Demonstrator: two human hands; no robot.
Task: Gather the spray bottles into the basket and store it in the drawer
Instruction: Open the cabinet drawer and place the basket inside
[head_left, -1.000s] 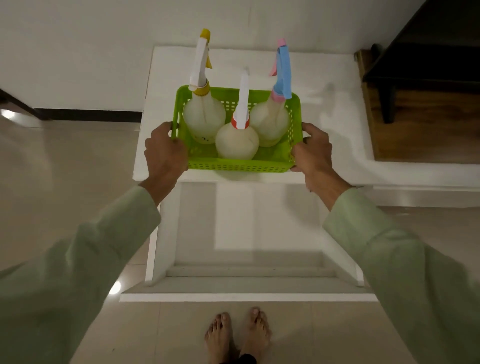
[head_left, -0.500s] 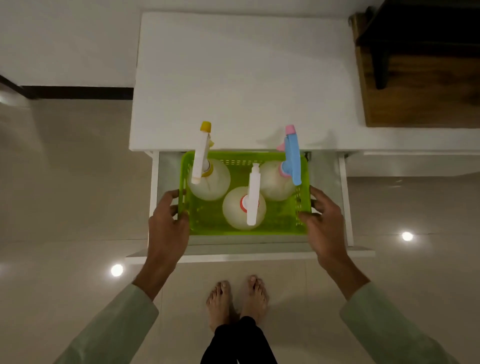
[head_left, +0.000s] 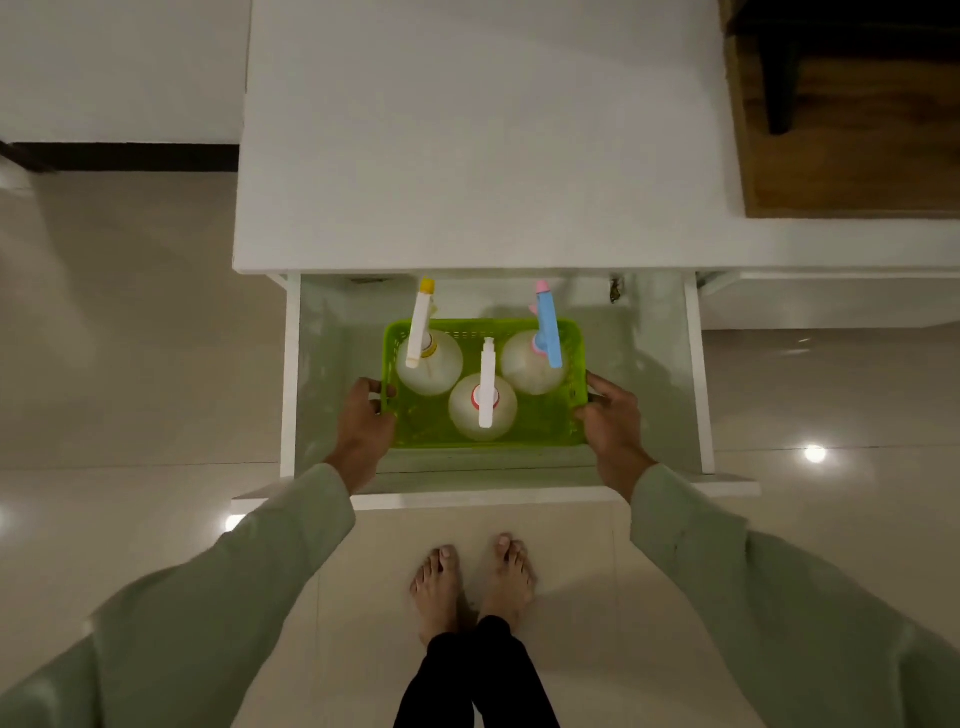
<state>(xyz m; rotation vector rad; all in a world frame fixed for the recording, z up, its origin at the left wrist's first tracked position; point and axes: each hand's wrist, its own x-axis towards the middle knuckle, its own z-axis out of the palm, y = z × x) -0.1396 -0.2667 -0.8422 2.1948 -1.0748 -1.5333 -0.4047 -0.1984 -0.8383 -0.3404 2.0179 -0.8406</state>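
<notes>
The green plastic basket sits low inside the open drawer, under the front edge of the white desk. The left hand grips its 9 o'clock end wall, the right hand its 3 o'clock end, fingers curled over the rim. Three spray bottles stand upright inside: yellow-capped at 10 o'clock, blue-triggered at 2 o'clock, red-collared at 6 o'clock. The thin lattice walls likely flex; the load probably feels top-heavy, so holding both short ends keeps it level.
</notes>
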